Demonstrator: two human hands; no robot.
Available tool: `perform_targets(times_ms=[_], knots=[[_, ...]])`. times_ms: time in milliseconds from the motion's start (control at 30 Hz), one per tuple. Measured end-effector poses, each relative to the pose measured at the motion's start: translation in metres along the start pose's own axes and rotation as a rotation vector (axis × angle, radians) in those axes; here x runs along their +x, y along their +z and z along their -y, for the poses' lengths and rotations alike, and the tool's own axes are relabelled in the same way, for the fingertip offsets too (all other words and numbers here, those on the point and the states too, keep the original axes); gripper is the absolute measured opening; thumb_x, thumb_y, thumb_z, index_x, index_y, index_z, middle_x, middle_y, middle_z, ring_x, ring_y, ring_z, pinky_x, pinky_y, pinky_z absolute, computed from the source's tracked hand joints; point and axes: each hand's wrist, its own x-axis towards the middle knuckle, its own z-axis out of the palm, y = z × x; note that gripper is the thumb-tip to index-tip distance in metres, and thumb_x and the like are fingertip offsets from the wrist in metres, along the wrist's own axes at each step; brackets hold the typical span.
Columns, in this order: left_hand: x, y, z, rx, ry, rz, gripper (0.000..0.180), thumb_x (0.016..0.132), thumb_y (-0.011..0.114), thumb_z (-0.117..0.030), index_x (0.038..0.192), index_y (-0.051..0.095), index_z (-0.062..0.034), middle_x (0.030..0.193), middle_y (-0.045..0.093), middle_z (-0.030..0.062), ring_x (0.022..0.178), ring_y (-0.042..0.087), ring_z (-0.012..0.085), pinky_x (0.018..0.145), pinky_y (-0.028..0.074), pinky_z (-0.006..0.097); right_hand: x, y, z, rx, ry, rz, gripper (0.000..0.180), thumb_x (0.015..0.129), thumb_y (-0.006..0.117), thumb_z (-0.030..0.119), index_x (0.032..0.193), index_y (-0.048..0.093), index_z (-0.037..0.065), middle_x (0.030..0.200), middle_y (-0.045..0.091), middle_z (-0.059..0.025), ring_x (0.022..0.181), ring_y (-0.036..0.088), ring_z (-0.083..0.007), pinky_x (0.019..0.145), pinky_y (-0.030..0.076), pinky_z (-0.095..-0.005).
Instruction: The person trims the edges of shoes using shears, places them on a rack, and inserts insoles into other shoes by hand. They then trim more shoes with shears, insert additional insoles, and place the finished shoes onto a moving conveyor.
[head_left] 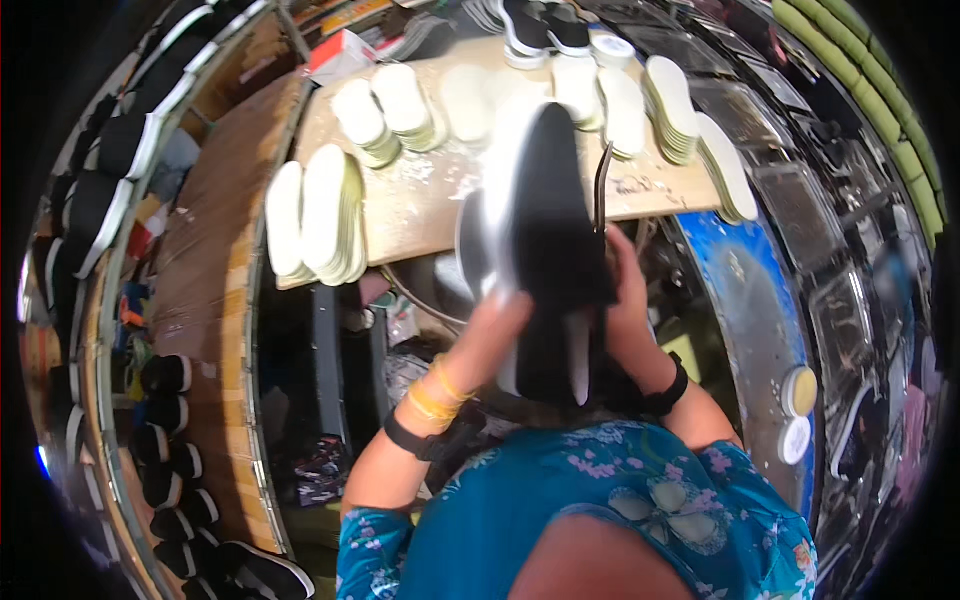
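Observation:
A black shoe (555, 210) with a white sole edge is raised before my chest, toe pointing away, blurred by motion. My left hand (500, 325) grips its left side near the heel. On the other side, my right hand (628, 290) is closed against the shoe. A thin, dark, pointed tool (602, 190) stands up from the right hand's fingers; its kind is unclear. Under the heel end is another dark form (548, 355) with a pale stripe, partly hidden and blurred.
Stacks of cream insoles (335, 215) line the wooden table (430, 205) beyond my hands. Black shoes (545, 30) and a round white container (612, 50) stand at its far edge. Shoe racks (120, 150) rise on the left. Two round lids (798, 392) lie on a blue-edged surface at right.

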Motion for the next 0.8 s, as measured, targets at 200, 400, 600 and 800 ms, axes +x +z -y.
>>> perform_targets(times_ms=[200, 400, 600, 800], knots=[[0.021, 0.011, 0.042, 0.170, -0.026, -0.161, 0.029, 0.089, 0.054, -0.019, 0.110, 0.055, 0.0008, 0.098, 0.060, 0.0071, 0.092, 0.054, 0.0112, 0.080, 0.043, 0.024, 0.003, -0.076, -0.031, -0.454, 0.064, -0.173, 0.052, 0.074, 0.056, -0.007, 0.122, 0.044, 0.009, 0.104, 0.059, -0.0141, 0.092, 0.060, -0.0218, 0.077, 0.047, -0.0315], [0.045, 0.009, 0.047, 0.623, -0.224, -0.170, 0.054, 0.081, 0.061, -0.041, 0.101, 0.054, 0.0089, 0.099, 0.060, 0.0194, 0.089, 0.059, 0.0233, 0.077, 0.046, 0.032, 0.027, -0.057, -0.061, -0.555, 0.152, 0.080, 0.047, 0.071, 0.055, 0.005, 0.117, 0.043, 0.005, 0.085, 0.060, -0.0266, 0.083, 0.058, -0.0422, 0.071, 0.046, -0.0451], [0.071, 0.008, 0.059, 1.309, -0.120, -0.294, 0.041, 0.082, 0.053, -0.035, 0.067, 0.061, 0.0030, 0.070, 0.059, 0.0252, 0.072, 0.059, 0.0427, 0.068, 0.048, 0.048, 0.014, -0.060, -0.061, -0.098, 0.295, 0.125, 0.057, 0.072, 0.069, 0.016, 0.120, 0.042, 0.003, 0.080, 0.063, -0.0191, 0.067, 0.063, -0.0281, 0.056, 0.048, -0.0341], [-0.001, -0.076, 0.075, 0.403, -0.035, -0.269, 0.029, 0.088, 0.051, -0.023, 0.086, 0.062, 0.0040, 0.075, 0.063, 0.0138, 0.065, 0.061, 0.0271, 0.059, 0.048, 0.040, -0.005, -0.118, -0.049, 0.272, 0.664, 0.146, 0.041, 0.084, 0.061, 0.022, 0.120, 0.047, 0.007, 0.078, 0.061, -0.0111, 0.050, 0.057, -0.0134, 0.039, 0.041, -0.0211]])
